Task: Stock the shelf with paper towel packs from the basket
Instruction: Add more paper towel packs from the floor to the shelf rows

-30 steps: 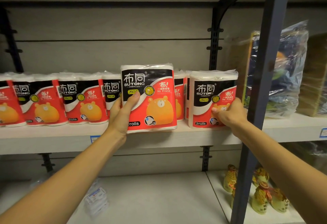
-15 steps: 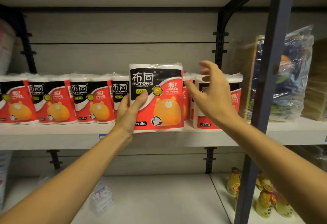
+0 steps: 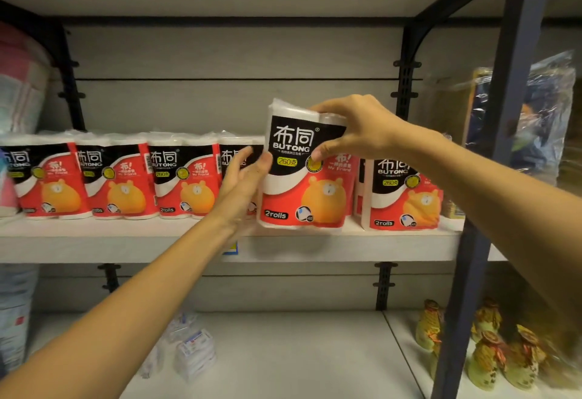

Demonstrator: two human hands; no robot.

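The shelf (image 3: 220,241) already carries 5 packs; the right hand (image 3: 356,127) grasps a 6th pack (image 3: 302,178) by its top, the left hand (image 3: 242,178) released beside it. The basket is unseen.

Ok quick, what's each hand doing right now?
Left hand: open, straight fingers against the left side of the front paper towel pack.
Right hand: holding that pack, gripping its top.
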